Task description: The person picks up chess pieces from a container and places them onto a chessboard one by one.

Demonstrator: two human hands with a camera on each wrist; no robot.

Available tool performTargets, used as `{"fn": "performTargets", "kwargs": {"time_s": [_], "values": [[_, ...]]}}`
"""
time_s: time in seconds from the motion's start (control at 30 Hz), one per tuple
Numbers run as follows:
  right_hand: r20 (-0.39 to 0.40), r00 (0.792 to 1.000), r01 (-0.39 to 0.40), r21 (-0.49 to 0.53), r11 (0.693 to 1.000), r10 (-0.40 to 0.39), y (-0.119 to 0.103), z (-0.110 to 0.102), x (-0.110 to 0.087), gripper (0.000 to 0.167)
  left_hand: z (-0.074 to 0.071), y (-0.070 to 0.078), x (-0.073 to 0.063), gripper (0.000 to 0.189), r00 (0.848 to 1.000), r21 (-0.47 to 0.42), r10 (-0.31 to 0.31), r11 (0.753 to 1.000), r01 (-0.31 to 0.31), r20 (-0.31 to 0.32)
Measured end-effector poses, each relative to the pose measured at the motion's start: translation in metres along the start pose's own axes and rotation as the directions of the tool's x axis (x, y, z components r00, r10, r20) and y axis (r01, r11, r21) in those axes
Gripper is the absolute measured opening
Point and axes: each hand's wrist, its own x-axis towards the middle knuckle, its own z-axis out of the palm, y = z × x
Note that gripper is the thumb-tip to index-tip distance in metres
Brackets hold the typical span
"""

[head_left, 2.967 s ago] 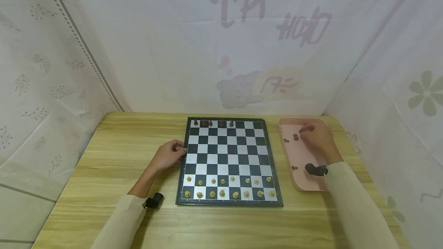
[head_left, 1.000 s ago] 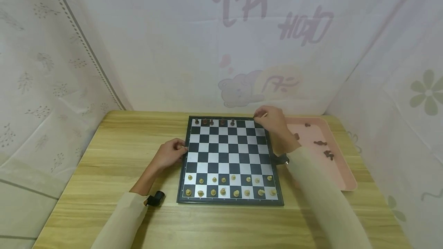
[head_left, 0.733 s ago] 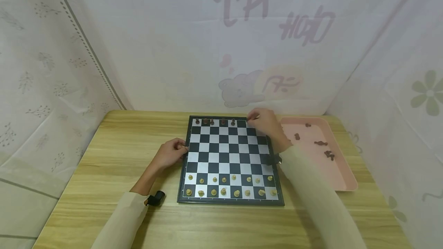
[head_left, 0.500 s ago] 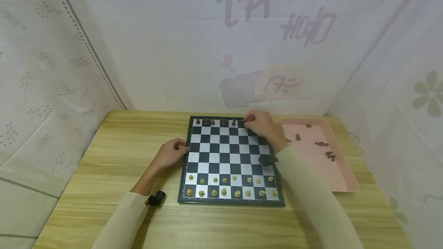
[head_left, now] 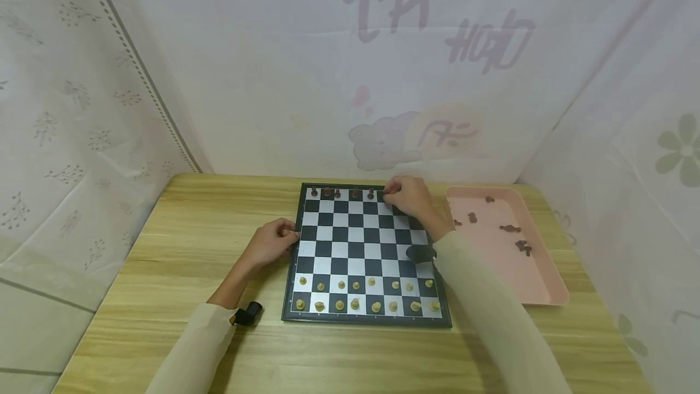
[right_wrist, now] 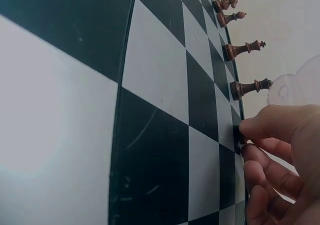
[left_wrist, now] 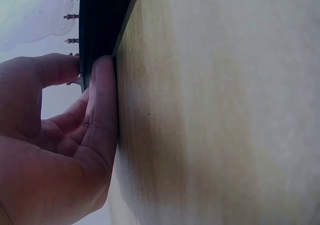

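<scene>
A pale patterned cloth (head_left: 262, 78) rises behind a wooden table (head_left: 219, 199). On the table lies the chessboard (head_left: 355, 236), dark-rimmed with black and white squares; seen from the head, let it serve as the dial. A pink tray (head_left: 530, 273) lies at 3 o'clock, just beside it. 2 cream sleeves reach in, the left sleeve (head_left: 191, 339) from 7 o'clock, the right sleeve (head_left: 492, 315) from 5 o'clock across part of the tray.

The left hand (head_left: 270, 241) is at 9 o'clock, its thumb and fingers closed on the chessboard's rim in a light pinch. The right hand (head_left: 407, 194) is at 1 o'clock, thumb and fingertips together on a dark piece (right_wrist: 243, 137) at the board's top edge; the fingers cover most of that piece, so its kind cannot be told. Each wrist wears a small black device.

Next to the held piece, toward 12 o'clock, stands a dark queen (right_wrist: 252, 88), the nearest of 5 standing dark pieces running back to 11 o'clock. 16 pale pieces (head_left: 355, 303) fill 2 rows of 8 between 8 and 4 o'clock. More dark pieces (head_left: 510, 228) lie scattered in the tray.
</scene>
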Motion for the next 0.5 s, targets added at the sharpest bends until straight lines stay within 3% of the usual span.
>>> {"fn": "performTargets", "kwargs": {"time_s": [0.5], "values": [[-0.04, 0.999, -0.012, 0.027, 1.0, 0.013, 0.02, -0.023, -0.008, 0.019, 0.003, 0.0, -0.001, 0.03, 1.0, 0.014, -0.007, 1.0, 0.007, -0.011]]}}
